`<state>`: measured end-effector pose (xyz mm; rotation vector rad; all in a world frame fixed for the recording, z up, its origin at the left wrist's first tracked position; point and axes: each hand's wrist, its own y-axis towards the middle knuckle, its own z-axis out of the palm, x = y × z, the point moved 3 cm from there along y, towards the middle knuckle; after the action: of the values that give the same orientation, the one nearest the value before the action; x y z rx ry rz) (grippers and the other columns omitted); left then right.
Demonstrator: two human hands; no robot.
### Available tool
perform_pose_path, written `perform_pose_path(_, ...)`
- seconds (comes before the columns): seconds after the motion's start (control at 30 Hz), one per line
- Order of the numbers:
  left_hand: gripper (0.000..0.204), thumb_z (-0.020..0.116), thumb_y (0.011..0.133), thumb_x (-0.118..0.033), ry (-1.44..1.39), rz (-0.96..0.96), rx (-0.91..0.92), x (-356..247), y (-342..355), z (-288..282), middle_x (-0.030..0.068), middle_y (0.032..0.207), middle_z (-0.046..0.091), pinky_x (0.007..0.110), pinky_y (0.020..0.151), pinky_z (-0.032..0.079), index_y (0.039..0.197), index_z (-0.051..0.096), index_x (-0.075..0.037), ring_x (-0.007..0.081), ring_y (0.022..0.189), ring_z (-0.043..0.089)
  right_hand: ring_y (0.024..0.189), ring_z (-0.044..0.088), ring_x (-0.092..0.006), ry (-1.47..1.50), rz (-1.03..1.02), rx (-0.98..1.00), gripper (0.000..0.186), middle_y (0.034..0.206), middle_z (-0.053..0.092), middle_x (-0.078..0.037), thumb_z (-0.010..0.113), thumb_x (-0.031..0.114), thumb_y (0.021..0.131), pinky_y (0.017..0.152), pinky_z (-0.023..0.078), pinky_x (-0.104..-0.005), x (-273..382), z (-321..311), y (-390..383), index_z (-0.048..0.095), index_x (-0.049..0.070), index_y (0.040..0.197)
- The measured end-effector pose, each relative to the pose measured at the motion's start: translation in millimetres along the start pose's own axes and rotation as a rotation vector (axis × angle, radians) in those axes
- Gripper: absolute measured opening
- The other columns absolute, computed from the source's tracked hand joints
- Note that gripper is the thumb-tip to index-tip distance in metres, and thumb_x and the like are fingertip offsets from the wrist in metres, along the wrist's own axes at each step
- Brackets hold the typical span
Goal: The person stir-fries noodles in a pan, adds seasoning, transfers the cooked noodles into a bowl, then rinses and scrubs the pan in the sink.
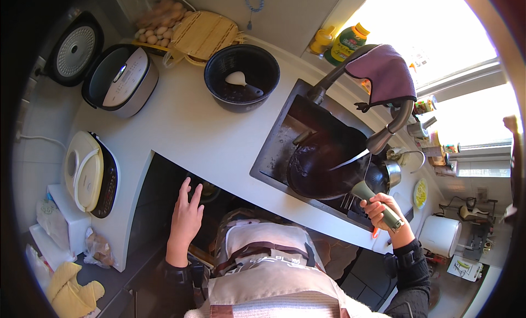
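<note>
In the sink [268, 163], a dark wok [312, 178] lies tilted under the faucet [381, 137]. A stream of water [350, 160] runs from the spout into it. My right hand [381, 211] is wrapped round the wok's green handle [390, 218], at the sink's right front. Away to the left, my left hand [186, 219] holds nothing, with its fingers spread. It hovers over the dark gap in front of the counter's edge. A purple cloth [386, 77] hangs over the faucet's neck.
A black inner pot [241, 101] with a white rice paddle [236, 78] stands on the counter [181, 126]. Left of it are an open rice cooker [143, 93], several eggs [156, 36] and a woven lid [205, 33]. Bottles [348, 43] line the windowsill; a white cylinder [440, 236] stands far right.
</note>
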<state>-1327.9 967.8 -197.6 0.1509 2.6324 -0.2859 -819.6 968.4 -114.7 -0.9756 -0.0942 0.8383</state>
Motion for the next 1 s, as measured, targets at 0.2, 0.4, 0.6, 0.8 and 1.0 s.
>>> perform_pose_path(0.2,0.055,0.066,0.085,-0.004,-0.008,-0.001,-0.001,-0.8,3.0,4.3,0.0191,0.15,0.031,0.043,0.101,0.045,0.136,0.047,-0.005,0.0365,0.126,0.049,0.055,0.057,-0.0071,0.092,-0.027,0.0,0.022,0.07,0.052,0.003,0.047,0.013,0.092,0.056,0.05,-0.0269,-4.3,3.3,-19.2,0.046,-0.004,0.105)
perform_pose_path(0.4,0.055,0.067,0.084,-0.004,-0.048,-0.022,0.0,7.0,1.1,14.0,0.0184,0.15,0.031,0.043,0.101,0.045,0.136,0.048,-0.006,0.0358,0.127,0.048,0.057,0.061,-0.0078,0.059,-0.104,-0.163,0.018,0.069,0.054,0.004,0.048,0.012,0.089,0.058,0.053,-0.0266,-7.7,12.1,-42.6,0.049,-0.003,0.099)
perform_pose_path(0.6,0.056,0.066,0.085,-0.004,-0.035,-0.097,-0.002,25.7,-5.6,13.0,0.0185,0.151,0.03,0.043,0.102,0.044,0.137,0.048,-0.005,0.0357,0.127,0.048,0.057,0.062,-0.0074,0.024,-0.083,-0.198,0.017,0.07,0.056,0.003,0.048,0.011,0.09,0.058,0.054,-0.0263,2.5,33.6,-24.7,0.049,-0.004,0.098)
perform_pose_path(0.8,0.056,0.066,0.085,-0.004,-0.023,-0.071,-0.032,22.2,2.0,4.0,0.0189,0.151,0.03,0.043,0.102,0.044,0.137,0.047,-0.005,0.0361,0.129,0.047,0.059,0.061,-0.0093,0.044,0.03,-0.042,0.024,0.074,0.058,0.0,0.046,0.014,0.093,0.058,0.052,-0.0263,12.7,43.1,14.9,0.045,-0.004,0.108)
perform_pose_path(1.0,0.056,0.066,0.084,-0.003,-0.028,-0.061,-0.046,14.0,5.4,0.3,0.0196,0.151,0.031,0.043,0.103,0.044,0.137,0.047,-0.005,0.0367,0.128,0.047,0.058,0.061,-0.0083,0.002,0.003,-0.169,0.019,0.072,0.057,0.001,0.049,0.013,0.091,0.056,0.051,-0.0253,16.0,35.0,-2.7,0.046,-0.003,0.103)
